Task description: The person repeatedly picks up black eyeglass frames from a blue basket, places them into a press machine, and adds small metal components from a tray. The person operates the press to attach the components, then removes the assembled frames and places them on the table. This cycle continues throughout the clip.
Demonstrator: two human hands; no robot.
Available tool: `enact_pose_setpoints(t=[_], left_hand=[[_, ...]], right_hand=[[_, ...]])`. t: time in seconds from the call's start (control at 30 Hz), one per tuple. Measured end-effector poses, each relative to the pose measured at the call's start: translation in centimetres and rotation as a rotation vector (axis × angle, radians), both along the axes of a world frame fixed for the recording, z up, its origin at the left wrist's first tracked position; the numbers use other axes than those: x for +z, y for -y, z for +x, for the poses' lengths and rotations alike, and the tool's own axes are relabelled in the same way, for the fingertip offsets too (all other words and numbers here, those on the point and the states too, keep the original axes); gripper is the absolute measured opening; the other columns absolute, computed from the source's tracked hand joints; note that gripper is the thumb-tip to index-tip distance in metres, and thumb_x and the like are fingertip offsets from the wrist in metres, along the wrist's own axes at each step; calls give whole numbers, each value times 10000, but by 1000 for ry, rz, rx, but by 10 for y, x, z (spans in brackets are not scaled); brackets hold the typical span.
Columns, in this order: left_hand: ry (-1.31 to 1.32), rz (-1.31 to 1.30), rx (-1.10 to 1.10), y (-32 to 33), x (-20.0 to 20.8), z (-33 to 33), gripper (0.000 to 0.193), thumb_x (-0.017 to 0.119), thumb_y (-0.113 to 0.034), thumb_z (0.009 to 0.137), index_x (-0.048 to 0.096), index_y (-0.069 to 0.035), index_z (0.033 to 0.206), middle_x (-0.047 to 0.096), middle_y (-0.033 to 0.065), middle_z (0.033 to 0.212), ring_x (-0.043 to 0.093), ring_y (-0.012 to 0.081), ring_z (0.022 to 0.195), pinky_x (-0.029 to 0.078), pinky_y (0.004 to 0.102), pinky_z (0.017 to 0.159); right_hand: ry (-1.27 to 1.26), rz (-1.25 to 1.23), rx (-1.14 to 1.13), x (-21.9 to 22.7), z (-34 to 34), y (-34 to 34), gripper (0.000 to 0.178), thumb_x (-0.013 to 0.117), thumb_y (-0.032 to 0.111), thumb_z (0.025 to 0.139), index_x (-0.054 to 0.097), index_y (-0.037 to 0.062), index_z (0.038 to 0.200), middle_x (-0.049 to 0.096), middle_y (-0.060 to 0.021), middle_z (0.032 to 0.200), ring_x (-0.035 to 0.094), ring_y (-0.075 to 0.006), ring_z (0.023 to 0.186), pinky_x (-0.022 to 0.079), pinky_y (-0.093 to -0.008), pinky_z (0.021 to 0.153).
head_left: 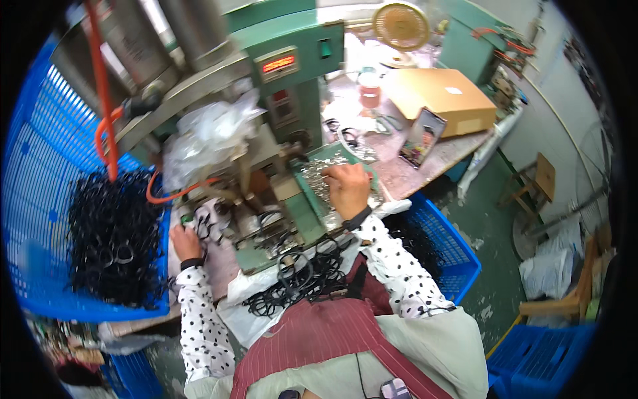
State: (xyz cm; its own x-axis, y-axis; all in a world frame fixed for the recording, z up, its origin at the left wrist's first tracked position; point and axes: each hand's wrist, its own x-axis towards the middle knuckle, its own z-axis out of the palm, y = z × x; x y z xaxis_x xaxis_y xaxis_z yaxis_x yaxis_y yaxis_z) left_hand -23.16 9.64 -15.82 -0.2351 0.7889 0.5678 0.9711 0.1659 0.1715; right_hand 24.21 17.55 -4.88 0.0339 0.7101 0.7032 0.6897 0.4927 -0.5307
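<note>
My right hand (347, 189) is over a pile of small silvery metal parts (318, 174) on a green tray (306, 211). Its fingers are curled down into the pile; whatever they grip is too small to make out. At the left side of the machine, my left hand (185, 243) rests at the table edge, close to a small green piece (187, 218). Its fingertips are too unclear to show a grip. Black bands with loops (292, 279) lie heaped on white sheeting in front of me, below the machine's work plate (266, 239).
A green machine (292, 40) with a red display rises ahead, orange hoses (108, 146) at its left. Blue crates (163, 279) of black bands flank me. Behind the tray are a phone (423, 137), a cardboard box (442, 100) and a fan (401, 26). A wooden stool (541, 176) stands right.
</note>
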Motion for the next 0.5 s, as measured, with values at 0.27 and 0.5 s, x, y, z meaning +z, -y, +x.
enact_pose_setpoints(t=[0.27,0.5], left_hand=[[491,149,57,39,115,135,186,425,-219,1010,490,-48,973,600,191,685,589,397,589,423,482,528],[589,330,-141,62,143,189,151,494,-74,955,557,13,1061,631,171,848,609,311,710,480,373,651]], right_hand=[[-424,-538,665,90,-24,47,141,703,6,767,731,-10,904,692,-73,824,623,-114,744,482,-234,679],[-562,-557,609,75,-60,47,336,729,55,725,645,-1,1046,705,-106,869,681,-161,779,511,-265,692]])
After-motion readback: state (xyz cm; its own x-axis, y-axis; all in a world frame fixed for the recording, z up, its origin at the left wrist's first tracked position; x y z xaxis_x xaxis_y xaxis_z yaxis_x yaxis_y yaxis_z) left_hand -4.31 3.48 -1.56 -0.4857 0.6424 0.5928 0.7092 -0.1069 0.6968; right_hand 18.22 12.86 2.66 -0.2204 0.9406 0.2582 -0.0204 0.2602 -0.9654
